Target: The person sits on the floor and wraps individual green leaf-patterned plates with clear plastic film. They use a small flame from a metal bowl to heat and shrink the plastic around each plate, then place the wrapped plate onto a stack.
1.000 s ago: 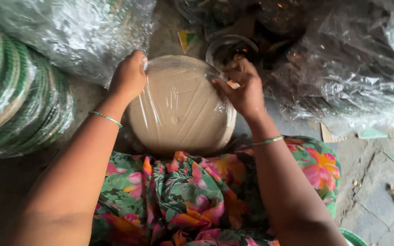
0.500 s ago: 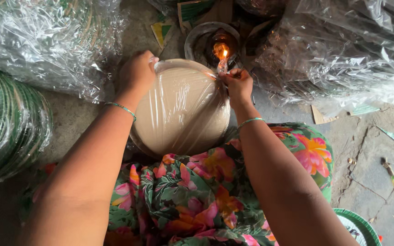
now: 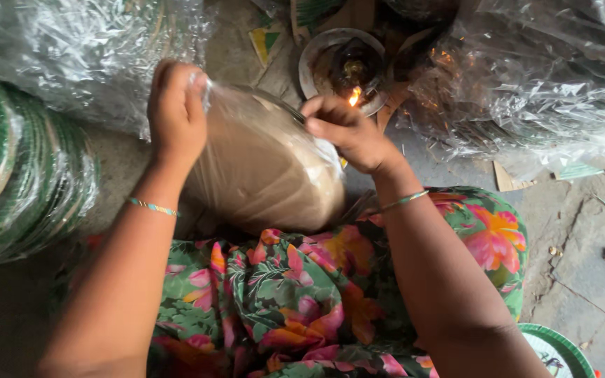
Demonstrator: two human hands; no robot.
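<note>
Sealing step: left hand [image 3: 175, 115] grips the film at the top of the wrapped plate stack [image 3: 264, 171] on the lap; right hand [image 3: 350, 133] pinches its edge beside the flame [image 3: 353, 96] (small lamp [image 3: 341, 66]) — next calls for steady, brief contact.

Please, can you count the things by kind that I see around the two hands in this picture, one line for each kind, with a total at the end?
Hands: 2, left hand and right hand
Bangles: 2, left bangle, right bangle
Wrapped stack of plates in the hands: 1
Small lamp with flame: 1
Wrapped green-rimmed plate stacks: 1
Green-rimmed plate on the floor: 1
Total: 8
</note>
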